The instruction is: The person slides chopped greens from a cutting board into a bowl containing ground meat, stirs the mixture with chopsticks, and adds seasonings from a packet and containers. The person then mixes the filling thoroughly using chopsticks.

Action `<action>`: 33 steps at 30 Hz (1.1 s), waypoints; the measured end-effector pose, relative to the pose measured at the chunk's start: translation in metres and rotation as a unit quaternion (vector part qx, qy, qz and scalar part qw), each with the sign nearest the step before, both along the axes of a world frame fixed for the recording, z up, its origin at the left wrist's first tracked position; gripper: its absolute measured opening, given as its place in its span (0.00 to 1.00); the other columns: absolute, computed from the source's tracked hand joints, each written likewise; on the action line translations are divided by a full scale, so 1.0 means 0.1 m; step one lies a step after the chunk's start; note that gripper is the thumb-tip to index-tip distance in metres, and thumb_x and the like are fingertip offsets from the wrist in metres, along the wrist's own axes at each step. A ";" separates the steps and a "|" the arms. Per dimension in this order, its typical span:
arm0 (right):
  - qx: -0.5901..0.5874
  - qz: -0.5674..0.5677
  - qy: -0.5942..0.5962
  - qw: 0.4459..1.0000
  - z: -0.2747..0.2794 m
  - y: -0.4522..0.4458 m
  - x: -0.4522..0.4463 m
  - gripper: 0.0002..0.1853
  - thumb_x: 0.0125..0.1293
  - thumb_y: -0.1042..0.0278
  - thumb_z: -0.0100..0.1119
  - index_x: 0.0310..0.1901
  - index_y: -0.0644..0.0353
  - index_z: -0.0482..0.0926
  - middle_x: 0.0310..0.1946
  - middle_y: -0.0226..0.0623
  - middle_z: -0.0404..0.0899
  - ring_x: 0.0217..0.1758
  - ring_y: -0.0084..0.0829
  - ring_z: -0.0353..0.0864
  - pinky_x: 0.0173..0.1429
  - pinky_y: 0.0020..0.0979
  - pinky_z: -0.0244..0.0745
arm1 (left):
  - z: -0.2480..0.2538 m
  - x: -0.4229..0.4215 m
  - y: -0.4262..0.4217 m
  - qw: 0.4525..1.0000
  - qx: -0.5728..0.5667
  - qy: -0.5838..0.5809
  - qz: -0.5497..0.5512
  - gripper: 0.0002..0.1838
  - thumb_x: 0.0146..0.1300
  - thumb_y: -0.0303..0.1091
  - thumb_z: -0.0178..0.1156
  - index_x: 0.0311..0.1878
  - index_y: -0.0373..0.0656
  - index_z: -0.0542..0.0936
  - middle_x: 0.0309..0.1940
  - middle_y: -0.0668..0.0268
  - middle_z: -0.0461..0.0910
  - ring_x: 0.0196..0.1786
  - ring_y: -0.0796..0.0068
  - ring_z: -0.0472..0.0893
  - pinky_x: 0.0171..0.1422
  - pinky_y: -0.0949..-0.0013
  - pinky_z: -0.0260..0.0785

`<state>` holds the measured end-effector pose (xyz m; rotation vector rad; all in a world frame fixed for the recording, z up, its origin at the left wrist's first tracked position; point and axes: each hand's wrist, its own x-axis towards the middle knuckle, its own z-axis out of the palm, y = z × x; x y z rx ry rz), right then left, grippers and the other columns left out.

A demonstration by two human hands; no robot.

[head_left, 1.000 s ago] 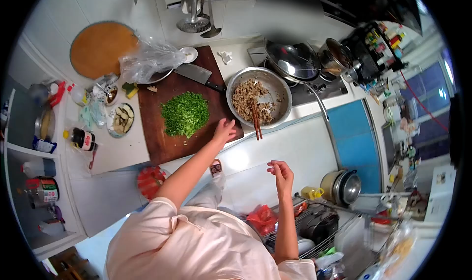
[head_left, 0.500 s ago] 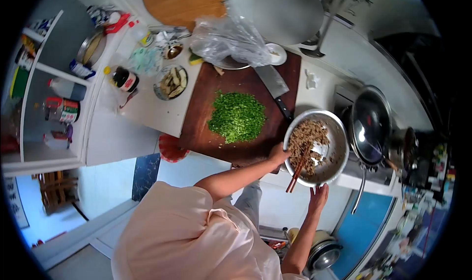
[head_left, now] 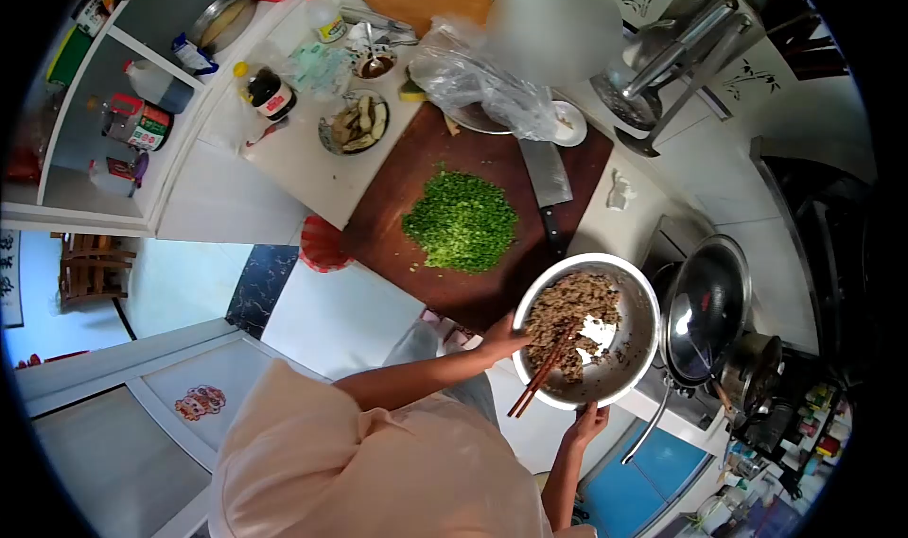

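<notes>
Between the left fingers (head_left: 512, 334) and the right fingers (head_left: 591, 417), both gripping its rim, is the metal bowl (head_left: 640, 335).

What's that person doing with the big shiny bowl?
Someone is holding a wide silver metal bowl by its rim, with the left hand on one side and the right hand at the edge nearer their body. Inside are a brown crumbly mixture and a pair of reddish-brown chopsticks poking out over the rim. Beside it, chopped bright green pieces sit in a pile on a dark brown wooden board, near a black-handled metal cleaver.
</notes>
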<state>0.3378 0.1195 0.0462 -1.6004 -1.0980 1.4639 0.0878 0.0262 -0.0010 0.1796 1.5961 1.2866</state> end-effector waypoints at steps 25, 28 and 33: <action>0.365 0.416 0.029 0.833 -0.62 0.64 -3.54 0.16 0.74 0.67 0.45 0.58 0.66 0.73 0.59 0.42 0.74 0.65 0.35 0.69 0.70 0.31 0.58 | 0.72 -0.09 -4.13 0.840 -0.167 -0.049 0.513 0.16 0.54 0.27 0.62 0.47 0.41 0.71 0.33 0.67 0.72 0.34 0.74 0.73 0.39 0.66 0.67; 0.386 0.397 0.019 0.832 -0.77 0.68 -3.73 0.17 0.73 0.66 0.45 0.58 0.65 0.73 0.59 0.45 0.73 0.65 0.42 0.70 0.69 0.35 0.60 | 0.43 -0.13 -4.38 0.849 -0.250 -0.096 0.455 0.06 0.58 0.27 0.58 0.37 0.43 0.70 0.28 0.70 0.68 0.28 0.77 0.70 0.33 0.69 0.65; 0.411 0.416 -0.021 0.811 -0.86 0.63 -3.89 0.19 0.73 0.64 0.43 0.59 0.65 0.73 0.61 0.46 0.72 0.66 0.42 0.69 0.70 0.35 0.59 | -0.04 -0.29 -4.18 0.843 -0.301 -0.138 0.425 0.15 0.57 0.32 0.62 0.46 0.42 0.72 0.30 0.69 0.71 0.29 0.76 0.70 0.31 0.68 0.64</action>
